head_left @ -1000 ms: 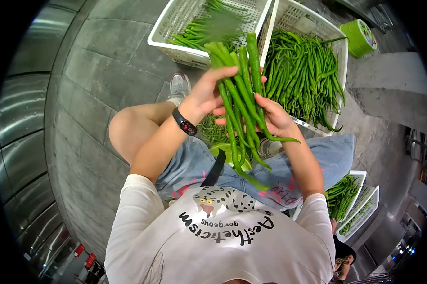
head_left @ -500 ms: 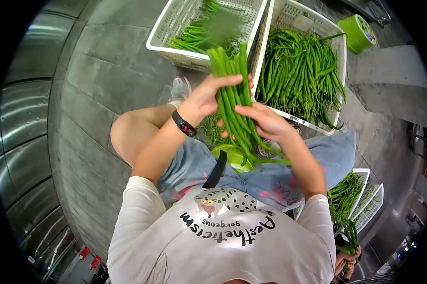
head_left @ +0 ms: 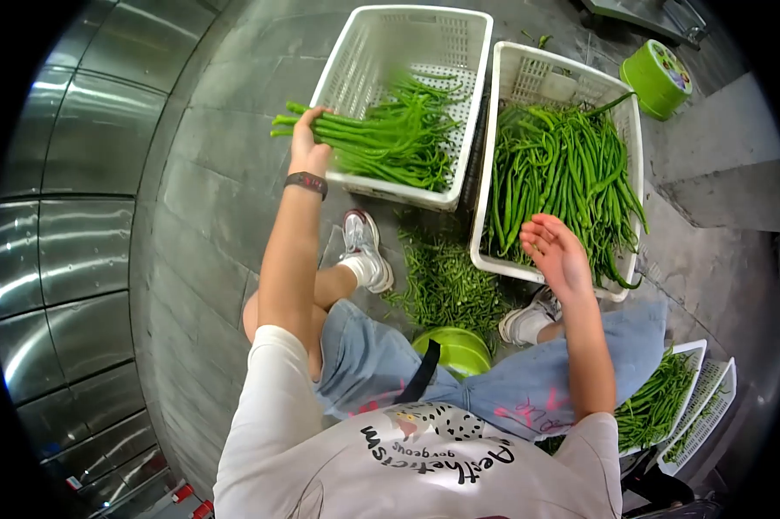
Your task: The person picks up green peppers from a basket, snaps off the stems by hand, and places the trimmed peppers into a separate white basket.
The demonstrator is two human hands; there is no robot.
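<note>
My left hand (head_left: 310, 143) grips a bunch of long green peppers (head_left: 342, 134) at the left rim of a white crate (head_left: 398, 192). The thick ends stick out to the left of the hand, and the rest reaches over the peppers inside that crate. My right hand (head_left: 559, 253) is empty, fingers apart, above the near edge of a second white crate (head_left: 487, 203). That one holds a large heap of green peppers (head_left: 563, 164).
Short green pieces (head_left: 450, 281) lie on the floor between my shoes. A green stool (head_left: 463, 350) is under me, and another green stool (head_left: 656, 80) stands at upper right. More crates (head_left: 701, 415) with peppers sit at lower right. Metal panels (head_left: 87, 216) line the left.
My left hand has moved left with the bunch to the left crate. My right hand has let go of the bunch and moved right. The co-worker's hands at lower right no longer show.
</note>
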